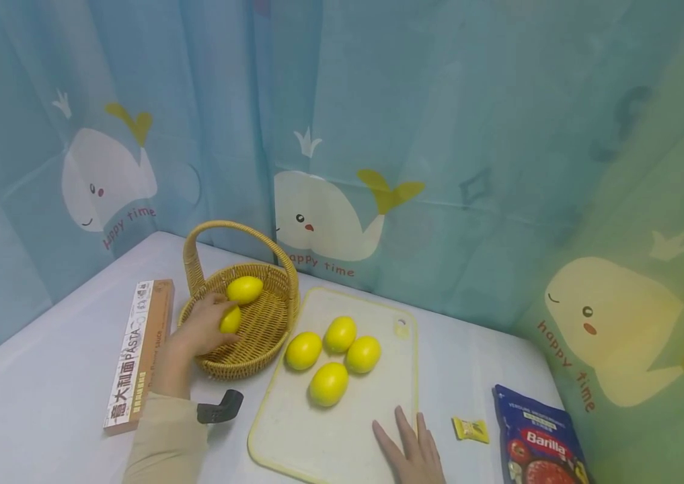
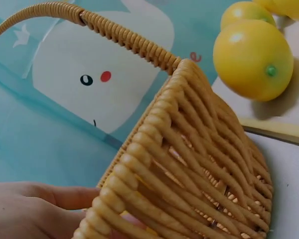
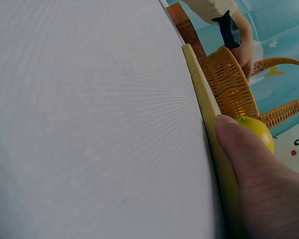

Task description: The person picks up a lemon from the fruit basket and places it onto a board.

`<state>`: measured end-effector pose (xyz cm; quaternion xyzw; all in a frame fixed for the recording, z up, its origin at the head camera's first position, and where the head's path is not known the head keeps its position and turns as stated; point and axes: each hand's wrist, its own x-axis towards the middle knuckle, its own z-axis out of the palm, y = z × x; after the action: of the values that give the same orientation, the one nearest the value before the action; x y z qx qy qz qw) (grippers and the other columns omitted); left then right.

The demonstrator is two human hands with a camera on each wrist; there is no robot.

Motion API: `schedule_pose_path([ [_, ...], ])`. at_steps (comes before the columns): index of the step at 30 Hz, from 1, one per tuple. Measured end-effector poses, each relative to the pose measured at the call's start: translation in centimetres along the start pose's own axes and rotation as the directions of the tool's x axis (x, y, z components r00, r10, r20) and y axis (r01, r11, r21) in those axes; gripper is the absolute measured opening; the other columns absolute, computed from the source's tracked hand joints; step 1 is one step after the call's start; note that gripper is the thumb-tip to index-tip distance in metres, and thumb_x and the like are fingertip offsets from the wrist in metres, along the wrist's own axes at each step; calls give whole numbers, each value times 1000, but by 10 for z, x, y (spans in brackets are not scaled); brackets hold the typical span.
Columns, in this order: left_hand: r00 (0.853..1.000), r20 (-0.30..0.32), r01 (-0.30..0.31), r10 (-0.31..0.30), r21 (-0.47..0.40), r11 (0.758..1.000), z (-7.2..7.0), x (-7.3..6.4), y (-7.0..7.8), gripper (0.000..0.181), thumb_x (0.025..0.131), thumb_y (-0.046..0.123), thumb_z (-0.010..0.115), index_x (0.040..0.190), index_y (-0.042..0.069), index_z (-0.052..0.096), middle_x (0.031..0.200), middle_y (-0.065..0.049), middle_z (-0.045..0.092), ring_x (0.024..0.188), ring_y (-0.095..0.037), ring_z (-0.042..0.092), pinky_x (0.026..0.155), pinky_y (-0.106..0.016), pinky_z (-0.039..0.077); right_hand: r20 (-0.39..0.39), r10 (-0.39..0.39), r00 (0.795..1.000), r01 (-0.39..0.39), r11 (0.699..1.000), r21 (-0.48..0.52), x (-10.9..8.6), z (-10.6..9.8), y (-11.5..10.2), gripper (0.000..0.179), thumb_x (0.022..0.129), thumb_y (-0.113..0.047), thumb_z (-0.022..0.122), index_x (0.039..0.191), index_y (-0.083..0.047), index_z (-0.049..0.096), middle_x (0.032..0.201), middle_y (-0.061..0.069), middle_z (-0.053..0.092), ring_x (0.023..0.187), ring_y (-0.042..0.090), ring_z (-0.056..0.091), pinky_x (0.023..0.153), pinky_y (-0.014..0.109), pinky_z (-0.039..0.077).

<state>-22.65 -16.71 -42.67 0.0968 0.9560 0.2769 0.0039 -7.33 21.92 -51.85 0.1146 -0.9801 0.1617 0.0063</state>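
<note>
My left hand [image 1: 204, 324] reaches over the near left rim of a wicker basket [image 1: 263, 336] and grips a yellow lemon [image 1: 231, 320] low inside it. Just beyond that one, a second lemon [image 1: 245, 290] lies in the basket. The basket's weave hides most of the left fingers in the left wrist view. Several lemons [image 1: 328, 384] sit together on a white cutting board [image 1: 293, 437] with a yellow edge. On the board's near right part rests my right hand [image 1: 412, 454], fingers spread and straight, holding nothing. Its thumb [image 3: 241, 147] lies along the board's edge in the right wrist view.
A pasta box [image 1: 138, 356] lies left of the basket. Right of the board are a small yellow packet [image 1: 471, 429] and a blue Barilla pouch [image 1: 540, 437]. A blue curtain [image 1: 469, 168] with whale prints hangs behind the table. The basket's tall handle [image 1: 239, 227] arches upward.
</note>
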Motion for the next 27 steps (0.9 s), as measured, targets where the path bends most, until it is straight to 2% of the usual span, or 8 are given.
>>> schedule_pose_path([
  [5, 1000, 7, 28, -28, -9, 1000, 1, 1, 0, 64, 79, 10, 72, 138, 2, 47, 143, -27, 34, 130, -46, 31, 107, -64, 29, -22, -4, 1000, 3, 1000, -17, 0, 2, 0, 95, 61, -79, 62, 139, -26, 48, 151, 15, 30, 138, 51, 19, 109, 67, 18],
  [12, 999, 43, 18, -17, -12, 1000, 2, 1, 1, 67, 77, 16, 75, 138, 7, 49, 139, -25, 43, 125, -44, 40, 102, -63, 35, -6, 10, 1000, -10, 1000, -25, 0, 1, -1, 95, 62, -79, 62, 139, -26, 48, 151, 15, 30, 135, 54, 21, 109, 68, 18],
  [19, 996, 82, 42, -35, -74, 996, 3, 1, 3, 70, 76, 13, 75, 139, 7, 46, 140, -24, 39, 123, -41, 44, 104, -60, 37, 12, 21, 1000, -21, 1000, -11, 0, -1, -2, 95, 62, -79, 62, 139, -26, 47, 151, 16, 29, 136, 54, 19, 110, 68, 17],
  [27, 995, 93, 38, -34, -40, 998, 3, 1, 5, 67, 76, 16, 76, 136, 7, 49, 134, -23, 47, 119, -38, 48, 103, -59, 38, -6, 1, 1000, -1, 1000, -25, 0, 0, -1, 94, 62, -80, 61, 139, -26, 48, 150, 17, 31, 134, 55, 21, 108, 68, 20],
])
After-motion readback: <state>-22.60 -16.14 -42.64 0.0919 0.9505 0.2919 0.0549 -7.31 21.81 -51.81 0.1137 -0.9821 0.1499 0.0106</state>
